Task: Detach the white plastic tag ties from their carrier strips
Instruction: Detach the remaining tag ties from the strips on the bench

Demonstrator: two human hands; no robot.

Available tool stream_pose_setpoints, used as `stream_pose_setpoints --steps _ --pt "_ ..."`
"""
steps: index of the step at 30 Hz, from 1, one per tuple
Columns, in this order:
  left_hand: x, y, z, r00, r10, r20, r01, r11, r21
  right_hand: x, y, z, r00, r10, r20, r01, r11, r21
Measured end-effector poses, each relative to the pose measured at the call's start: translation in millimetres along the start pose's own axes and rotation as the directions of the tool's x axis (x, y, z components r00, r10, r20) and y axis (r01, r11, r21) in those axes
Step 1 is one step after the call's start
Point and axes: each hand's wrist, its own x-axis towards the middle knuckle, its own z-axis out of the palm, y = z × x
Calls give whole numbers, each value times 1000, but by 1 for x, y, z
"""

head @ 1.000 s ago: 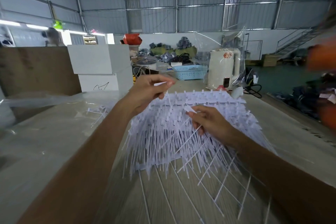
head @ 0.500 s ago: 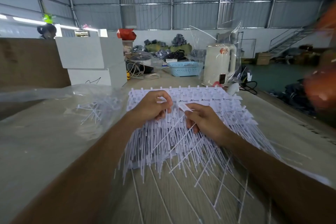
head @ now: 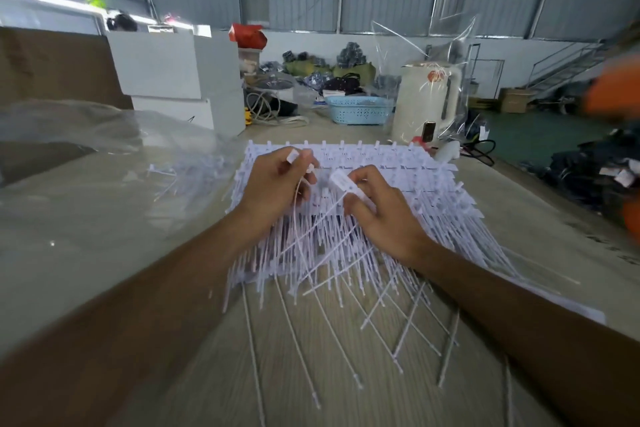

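A thick stack of white tag ties on carrier strips (head: 388, 166) lies on the table in front of me, heads at the far edge and thin tails fanning toward me. My left hand (head: 273, 191) is above the stack's left part and pinches a tie by its head (head: 293, 155), the tail curving down past the palm. To the right of it my right hand (head: 384, 208) pinches another tie by its flat head (head: 341, 180), tail hanging over the stack. Several loose ties (head: 311, 350) lie on the bare wood nearer me.
A clear plastic bag (head: 104, 149) with loose ties (head: 173, 173) lies at the left. Beyond stand white boxes (head: 180, 80), a blue basket (head: 360, 111) and a cream kettle (head: 426, 100) wrapped in plastic. The table edge (head: 554, 218) runs along the right.
Both hands have come down onto the stack from a raised position. The left hand now has a tie's head between its fingers, and the right hand's tie head has risen clear of the stack.
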Motion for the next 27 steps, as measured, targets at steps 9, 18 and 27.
stream_pose_setpoints --steps 9,18,27 --pt "-29 24 -9 968 -251 20 237 879 -413 18 -36 -22 981 73 178 -129 937 324" --pt "-31 68 -43 965 -89 246 246 627 -739 29 -44 -62 901 11 434 -307 723 619" --pt "-47 34 -33 962 -241 129 267 927 -262 22 -47 -53 705 -102 702 -402 758 514"
